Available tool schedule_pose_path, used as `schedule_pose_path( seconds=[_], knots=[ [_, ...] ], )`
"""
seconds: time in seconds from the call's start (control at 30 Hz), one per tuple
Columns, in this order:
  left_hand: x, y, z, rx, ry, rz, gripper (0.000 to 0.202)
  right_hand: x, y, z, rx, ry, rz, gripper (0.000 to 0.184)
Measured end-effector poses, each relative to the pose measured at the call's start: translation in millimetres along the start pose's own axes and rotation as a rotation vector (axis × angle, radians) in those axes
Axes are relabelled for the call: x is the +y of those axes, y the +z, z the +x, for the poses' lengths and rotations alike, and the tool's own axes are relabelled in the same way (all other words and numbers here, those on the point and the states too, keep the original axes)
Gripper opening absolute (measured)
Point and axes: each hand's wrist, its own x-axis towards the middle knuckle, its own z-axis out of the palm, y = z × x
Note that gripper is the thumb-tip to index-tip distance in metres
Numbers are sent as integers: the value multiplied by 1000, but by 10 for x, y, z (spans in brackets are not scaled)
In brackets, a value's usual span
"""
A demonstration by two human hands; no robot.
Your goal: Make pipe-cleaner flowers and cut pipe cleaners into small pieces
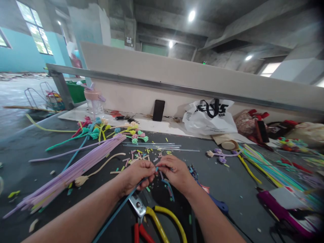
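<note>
A long blue pipe cleaner (113,216) runs up from the lower edge into my left hand (140,173), whose fingers are closed around it. At its tip, my right hand (176,172) pinches the small blue end between thumb and forefinger. The fingertips of both hands almost meet there. Under the hands lie many short cut pieces (141,155) in pink, yellow and green. Close below are yellow-handled pliers (158,222) and a red-handled tool (141,233), partly out of view. A short blue strip (168,187) lies beneath my right hand.
Left lies a bundle of lilac pipe cleaners (83,168), with colourful finished flowers (101,130) behind. A phone (159,110) leans on the back panel beside a white bag (210,116). A blue corded tool (219,203) and more coloured stems (273,168) are on the right.
</note>
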Motion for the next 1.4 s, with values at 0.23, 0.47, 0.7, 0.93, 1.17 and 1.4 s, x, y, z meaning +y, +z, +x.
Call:
schedule_pose_path(
  seconds=[0.23, 0.47, 0.7, 0.93, 1.17, 1.4],
  knots=[
    [35, -3, -2, -15, 37, -36, 19, -41, -28, -33, -109, -49, -174, 17],
    [55, 42, 23, 168, 22, 148, 23, -105, 2, -35, -112, 88, -163, 12],
    [72, 5, 37, 187, 11, 165, 22, -72, -5, -3, -186, 389, 113, 10],
    [39, -9, 44, 116, 87, 107, 25, -117, 82, -15, -57, 655, 665, 28],
    [49, -93, 33, 104, 95, 40, 25, -85, -133, -31, -390, 642, 522, 23],
    [125, -37, -12, 82, 39, 34, 28, -68, -143, -9, -130, 551, 484, 15]
  ],
)
